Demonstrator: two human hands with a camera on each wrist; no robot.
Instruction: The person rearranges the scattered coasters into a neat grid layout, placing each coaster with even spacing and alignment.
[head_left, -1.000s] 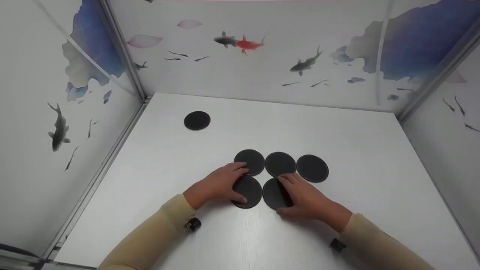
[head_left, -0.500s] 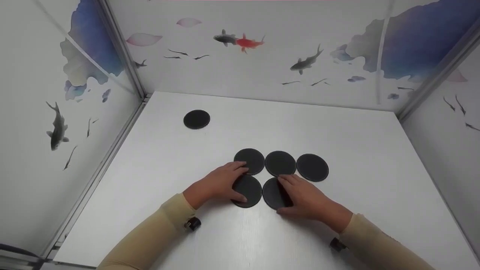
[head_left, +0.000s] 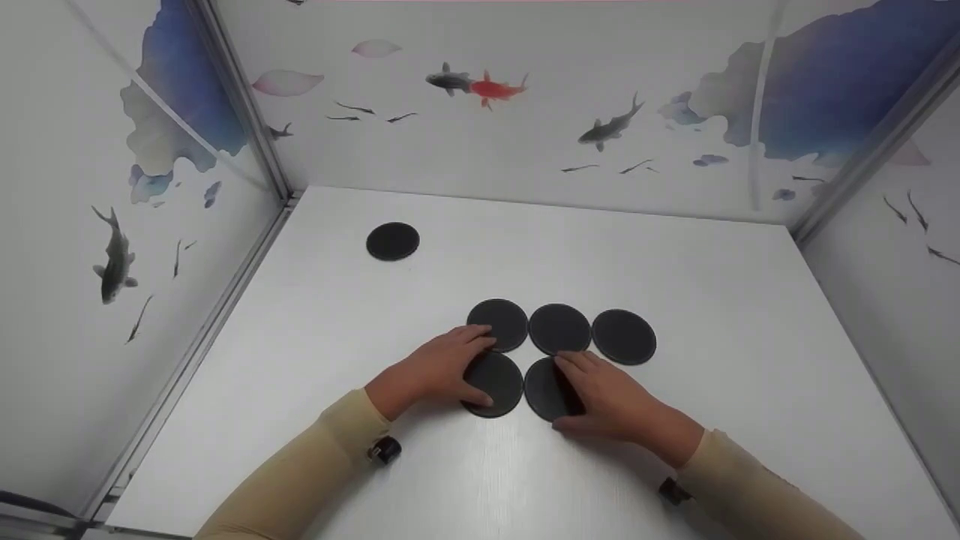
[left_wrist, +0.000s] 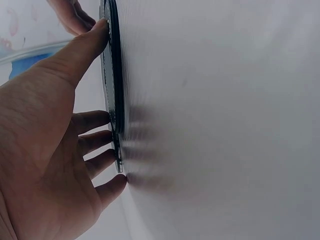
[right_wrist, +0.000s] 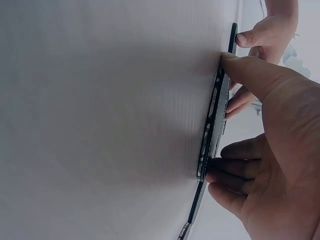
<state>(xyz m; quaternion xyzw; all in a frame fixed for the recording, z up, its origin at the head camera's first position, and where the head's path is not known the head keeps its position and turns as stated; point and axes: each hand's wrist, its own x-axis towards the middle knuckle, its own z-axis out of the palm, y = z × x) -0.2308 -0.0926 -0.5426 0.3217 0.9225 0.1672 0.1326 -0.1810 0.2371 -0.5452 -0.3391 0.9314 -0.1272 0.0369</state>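
Several black round coasters lie flat on the white table. My left hand [head_left: 442,366] rests on the near-left coaster [head_left: 501,384], its thumb on top. Its fingertips reach the far-left coaster [head_left: 499,319] of the row behind, and in the left wrist view the fingers [left_wrist: 95,142] are fairly straight. With thumb and bent fingers at opposite edges, my right hand [head_left: 611,397] grips the near-right coaster [head_left: 544,388] and covers its right side. Behind are the middle coaster [head_left: 559,328] and the right coaster [head_left: 624,337]. Neighbouring coasters touch or nearly touch.
One more coaster [head_left: 393,241] lies apart at the back left of the white table [head_left: 712,300]. Panels printed with fish stand around the back and sides, such as the back wall [head_left: 517,150]. A small black device [head_left: 385,450] hangs under the left sleeve.
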